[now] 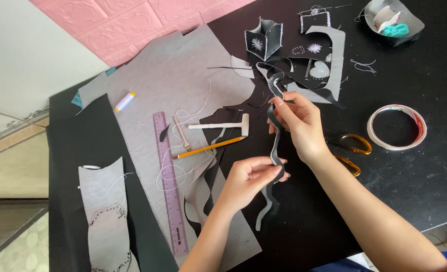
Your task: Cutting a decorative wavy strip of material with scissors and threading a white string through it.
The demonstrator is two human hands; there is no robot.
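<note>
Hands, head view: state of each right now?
Left hand: closed, pinching the lower part of the wavy grey-black strip.
Right hand: closed, pinching the same strip near its upper end.

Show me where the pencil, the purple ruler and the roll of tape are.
pencil (208, 148), head view, middle of its orange shaft.
purple ruler (169, 181), head view, middle of its length.
roll of tape (419, 122), head view, right side of the ring.

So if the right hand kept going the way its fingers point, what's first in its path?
The right hand points up-left along the strip it pinches. Beyond its fingertips, probably the grey scraps, then the small black box; depth is unclear.
</note>
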